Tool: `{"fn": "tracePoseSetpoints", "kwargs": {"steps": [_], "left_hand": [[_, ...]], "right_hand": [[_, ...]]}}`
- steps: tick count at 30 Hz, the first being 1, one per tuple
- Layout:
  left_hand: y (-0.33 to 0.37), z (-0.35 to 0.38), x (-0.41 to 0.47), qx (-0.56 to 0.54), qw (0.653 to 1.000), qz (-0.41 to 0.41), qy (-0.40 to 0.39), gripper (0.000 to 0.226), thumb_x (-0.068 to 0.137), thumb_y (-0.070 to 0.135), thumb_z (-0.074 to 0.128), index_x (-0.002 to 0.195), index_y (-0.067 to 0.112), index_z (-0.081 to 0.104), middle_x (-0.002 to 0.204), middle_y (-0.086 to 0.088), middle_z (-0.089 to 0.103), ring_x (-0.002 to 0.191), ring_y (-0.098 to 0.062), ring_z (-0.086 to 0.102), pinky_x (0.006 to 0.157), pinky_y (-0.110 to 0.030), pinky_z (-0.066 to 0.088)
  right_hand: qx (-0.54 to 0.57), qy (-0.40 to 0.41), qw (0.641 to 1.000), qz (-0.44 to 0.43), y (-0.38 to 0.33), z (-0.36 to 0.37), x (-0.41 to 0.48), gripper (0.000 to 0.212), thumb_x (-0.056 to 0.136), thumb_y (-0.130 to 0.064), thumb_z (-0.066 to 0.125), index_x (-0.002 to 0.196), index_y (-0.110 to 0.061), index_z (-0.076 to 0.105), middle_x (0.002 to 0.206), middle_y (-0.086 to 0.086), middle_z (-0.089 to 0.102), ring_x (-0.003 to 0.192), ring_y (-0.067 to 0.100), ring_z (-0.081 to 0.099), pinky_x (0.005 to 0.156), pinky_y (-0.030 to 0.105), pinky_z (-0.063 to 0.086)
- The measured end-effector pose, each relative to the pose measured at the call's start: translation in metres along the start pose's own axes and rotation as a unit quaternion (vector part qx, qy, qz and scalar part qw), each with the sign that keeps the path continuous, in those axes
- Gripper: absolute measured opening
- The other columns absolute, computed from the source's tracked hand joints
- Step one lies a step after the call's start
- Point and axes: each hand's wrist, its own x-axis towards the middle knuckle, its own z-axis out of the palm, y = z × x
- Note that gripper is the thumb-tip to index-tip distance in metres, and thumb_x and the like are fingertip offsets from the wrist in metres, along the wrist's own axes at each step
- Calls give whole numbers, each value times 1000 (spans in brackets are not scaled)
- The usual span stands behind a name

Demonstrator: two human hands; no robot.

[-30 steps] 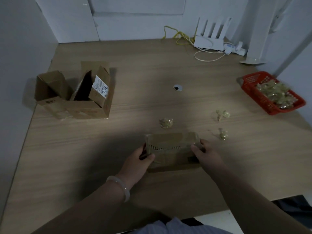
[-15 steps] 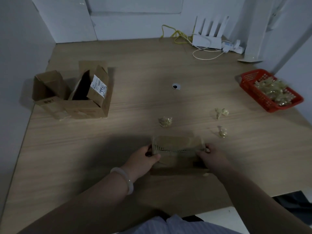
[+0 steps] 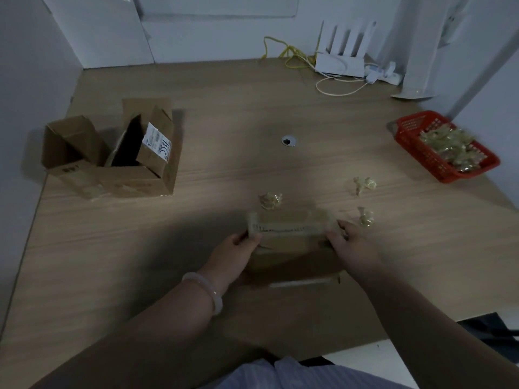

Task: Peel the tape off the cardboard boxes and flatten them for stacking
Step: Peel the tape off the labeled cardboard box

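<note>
A small cardboard box (image 3: 292, 237) lies on the wooden table (image 3: 252, 108) just in front of me, partly collapsed, with a perforated strip along its top edge. My left hand (image 3: 238, 248) grips its left end, and my right hand (image 3: 351, 242) grips its right end. A strip of pale tape (image 3: 300, 283) shows along the box's near bottom edge. Three crumpled balls of peeled tape (image 3: 269, 200) (image 3: 364, 184) (image 3: 365, 217) lie on the table beyond and to the right of the box.
Opened cardboard boxes (image 3: 118, 158) with a white label stand at the left. A red basket (image 3: 407, 136) filled with crumpled tape sits at the right edge. A white router (image 3: 341, 63) with cables stands at the back, and a cable hole (image 3: 288, 140) is mid-table.
The box's upper part has been pressed lower and flatter between both hands. Both hands stay on its ends; the view has shifted slightly.
</note>
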Motion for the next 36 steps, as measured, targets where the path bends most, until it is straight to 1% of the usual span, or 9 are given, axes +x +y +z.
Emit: {"fn": "tracePoseSetpoints", "kwargs": {"steps": [2, 7, 11, 15, 18, 25, 29, 31, 36], "left_hand": [[13, -11, 1, -26, 999, -24, -7, 21, 87, 47, 59, 83, 27, 66, 84, 2, 69, 75, -14, 67, 61, -30, 57], [20, -22, 0, -28, 997, -62, -37, 25, 89, 48, 55, 96, 26, 63, 98, -5, 68, 86, -19, 66, 74, -37, 58], [12, -16, 3, 6, 1000, -2, 9, 22, 88, 50, 55, 84, 31, 63, 88, 6, 65, 78, -9, 61, 51, -23, 51], [-3, -13, 14, 97, 994, 51, 14, 26, 90, 52, 50, 109, 36, 57, 94, 13, 61, 91, -12, 59, 82, -32, 51], [-11, -14, 19, 86, 994, 61, 1, 35, 89, 56, 50, 118, 38, 57, 104, 13, 65, 101, -13, 61, 96, -36, 48], [-21, -10, 30, 86, 995, 49, 6, 43, 95, 45, 47, 136, 33, 45, 114, 15, 55, 112, -11, 51, 92, -27, 36], [-36, -11, 31, 121, 992, 23, 1, 53, 94, 43, 51, 143, 34, 36, 130, 10, 54, 121, -14, 49, 103, -32, 38], [-40, -11, 31, 141, 990, 18, 7, 51, 93, 47, 51, 141, 35, 39, 129, 10, 56, 119, -15, 51, 96, -28, 38], [-51, -17, 28, 194, 980, -18, -32, 42, 90, 51, 51, 128, 34, 53, 122, 9, 61, 103, -10, 55, 88, -27, 40]], "right_hand": [[31, -12, 999, -5, -5, 0, 3, 54, 89, -56, 50, 135, -28, 50, 129, 5, 59, 116, 28, 56, 100, 40, 44], [54, -41, 998, 0, -12, 3, 9, 54, 85, -56, 53, 129, -25, 56, 123, 6, 61, 108, 26, 59, 95, 44, 50], [31, -17, 999, -40, -13, 5, 12, 49, 89, -48, 56, 133, -27, 53, 124, 4, 61, 113, 27, 58, 97, 44, 48], [43, -55, 995, -64, -4, 11, 12, 46, 94, -37, 55, 138, -28, 46, 122, 5, 61, 108, 31, 60, 85, 52, 55], [48, -59, 995, -60, 4, 16, 13, 48, 95, -40, 52, 141, -30, 41, 132, 5, 57, 118, 29, 55, 96, 52, 49], [34, -46, 993, -106, 6, 25, 21, 57, 95, -25, 55, 147, -33, 33, 131, -3, 57, 114, 17, 56, 95, 32, 44], [48, -69, 993, -81, 19, 34, 19, 60, 92, -17, 58, 145, -32, 35, 131, 2, 57, 117, 22, 55, 101, 44, 45], [38, -66, 995, -70, 23, 34, 20, 54, 90, -21, 61, 140, -32, 43, 122, 1, 62, 111, 21, 59, 98, 48, 47], [-24, -99, 994, -29, 31, 31, 20, 54, 85, -31, 68, 135, -32, 49, 96, -6, 64, 90, 15, 62, 82, 38, 53]]}}
